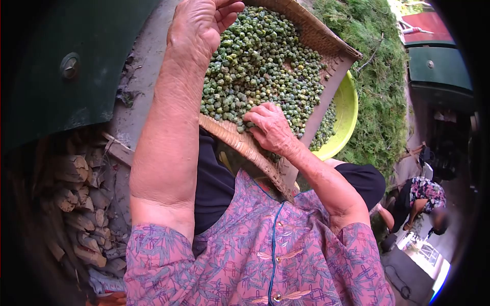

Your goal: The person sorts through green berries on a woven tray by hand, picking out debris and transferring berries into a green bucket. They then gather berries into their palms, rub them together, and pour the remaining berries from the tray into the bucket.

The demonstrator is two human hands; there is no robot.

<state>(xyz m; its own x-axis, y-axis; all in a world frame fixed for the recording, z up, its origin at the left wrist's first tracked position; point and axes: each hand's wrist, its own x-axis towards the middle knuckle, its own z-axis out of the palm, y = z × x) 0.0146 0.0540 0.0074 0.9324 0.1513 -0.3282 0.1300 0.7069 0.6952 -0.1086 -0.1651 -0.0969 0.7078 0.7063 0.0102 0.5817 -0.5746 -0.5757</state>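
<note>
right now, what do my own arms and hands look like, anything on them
Both your left hand and your right hand are ungloved, with no watch or bracelet showing on either wrist. The loose, short pinkish-purple fabric sleeves stop above the elbows and carry a blue-grey, leaf-like print. The left fingertips are cut off by the picture's edge.

Left hand stretched far forward, half-curled; right hand nearer, palm down.
</note>
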